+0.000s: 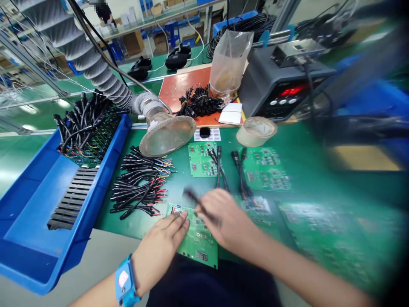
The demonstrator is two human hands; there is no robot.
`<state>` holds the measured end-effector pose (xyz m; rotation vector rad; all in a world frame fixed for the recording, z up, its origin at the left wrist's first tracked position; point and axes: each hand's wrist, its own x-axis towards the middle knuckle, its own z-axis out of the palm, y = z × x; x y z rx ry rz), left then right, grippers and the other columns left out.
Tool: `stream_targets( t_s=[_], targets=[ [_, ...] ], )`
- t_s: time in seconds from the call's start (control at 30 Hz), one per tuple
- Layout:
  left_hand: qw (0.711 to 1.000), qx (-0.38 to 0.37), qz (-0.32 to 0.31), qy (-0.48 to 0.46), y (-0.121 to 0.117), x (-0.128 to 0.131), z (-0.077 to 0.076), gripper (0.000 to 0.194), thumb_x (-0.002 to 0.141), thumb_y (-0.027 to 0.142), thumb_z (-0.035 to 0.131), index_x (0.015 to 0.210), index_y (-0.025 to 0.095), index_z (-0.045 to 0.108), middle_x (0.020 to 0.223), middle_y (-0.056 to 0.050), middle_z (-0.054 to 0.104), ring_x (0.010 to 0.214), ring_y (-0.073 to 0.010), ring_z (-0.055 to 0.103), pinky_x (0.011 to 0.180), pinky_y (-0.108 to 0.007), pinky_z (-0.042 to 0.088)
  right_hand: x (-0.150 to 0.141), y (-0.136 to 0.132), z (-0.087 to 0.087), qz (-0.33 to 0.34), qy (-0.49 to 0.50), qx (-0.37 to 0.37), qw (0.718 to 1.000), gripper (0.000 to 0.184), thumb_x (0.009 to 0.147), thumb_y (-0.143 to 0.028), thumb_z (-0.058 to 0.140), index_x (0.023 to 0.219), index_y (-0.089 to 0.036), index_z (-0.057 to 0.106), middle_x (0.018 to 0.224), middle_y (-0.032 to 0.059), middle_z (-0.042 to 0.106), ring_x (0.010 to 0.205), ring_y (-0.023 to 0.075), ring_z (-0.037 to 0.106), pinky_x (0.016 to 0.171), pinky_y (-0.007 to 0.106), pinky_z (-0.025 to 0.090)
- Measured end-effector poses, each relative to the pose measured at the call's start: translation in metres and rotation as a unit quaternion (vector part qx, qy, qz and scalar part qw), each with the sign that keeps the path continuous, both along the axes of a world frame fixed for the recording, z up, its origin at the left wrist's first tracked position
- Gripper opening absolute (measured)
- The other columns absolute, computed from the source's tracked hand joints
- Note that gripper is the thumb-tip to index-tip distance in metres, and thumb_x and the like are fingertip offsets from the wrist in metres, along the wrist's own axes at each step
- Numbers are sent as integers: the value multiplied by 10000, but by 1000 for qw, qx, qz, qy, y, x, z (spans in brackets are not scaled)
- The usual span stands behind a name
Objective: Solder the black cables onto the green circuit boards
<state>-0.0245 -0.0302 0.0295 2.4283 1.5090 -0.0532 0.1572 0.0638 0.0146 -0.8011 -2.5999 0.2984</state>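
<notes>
My left hand (164,238), with a blue wrist strap, lies on the upper left of a green circuit board (203,243), fingers stretched out and together. That board sits at the table's front edge, its digit display toward me. Over its upper right side, my right hand (225,219) is closed round a short black cable (193,196), whose connector end points up and left. Motion smears the cable, so its other end is hard to make out. Left of the board lie bundles of black cables (139,192) with red, yellow and blue bare wire ends.
A blue tray (108,170) at left holds wired boards and a black slotted rack (72,198). A fume extraction hood (168,134) hangs over the table. Behind stand a tape roll (256,131) and a soldering station (281,91). More circuit boards (271,170) lie at right, partly blurred.
</notes>
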Motion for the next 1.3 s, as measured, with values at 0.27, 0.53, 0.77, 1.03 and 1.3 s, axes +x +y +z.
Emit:
stream_targets(
  t_s=[0.27,0.53,0.77,1.03,1.3],
  targets=[
    [988,65,133,-33,-21,-5,-7,447,841,98,377,1280,183,380,1179,-143,503,1092,-243,495,887,-397,457,-23,-26,-10,-224,-4,91,970,450,803,-217,473,1217,-52,411,1287,180,397,1200,312,318,985,538,228],
    [916,-137,299,-228,-20,-22,-1,515,768,152,452,1266,161,324,779,-42,548,675,-181,548,650,-343,470,-8,-56,-37,-118,-58,72,989,478,850,-415,373,1235,-140,445,1378,20,313,1276,234,230,1068,462,120],
    [733,-234,326,-549,39,-12,23,461,875,409,399,1265,169,345,1042,-93,563,995,-201,517,912,-386,371,6,-47,-35,-54,-83,121,988,646,811,-517,393,1307,-106,338,1396,88,266,1273,278,235,1032,484,196],
    [918,-42,297,-259,27,-9,-1,287,848,287,453,1101,169,516,963,-80,501,869,-197,514,824,-378,429,27,-60,-34,-90,-70,40,993,1016,641,-666,509,1353,-21,177,1382,129,280,1300,290,157,1083,493,66],
    [945,25,234,-229,29,-12,16,98,846,263,468,836,186,528,1016,-77,525,1006,-218,460,887,-359,374,25,-64,-25,-62,-6,22,998,815,630,-363,592,1333,-98,277,1309,151,369,1274,322,218,1021,588,190]
  ],
)
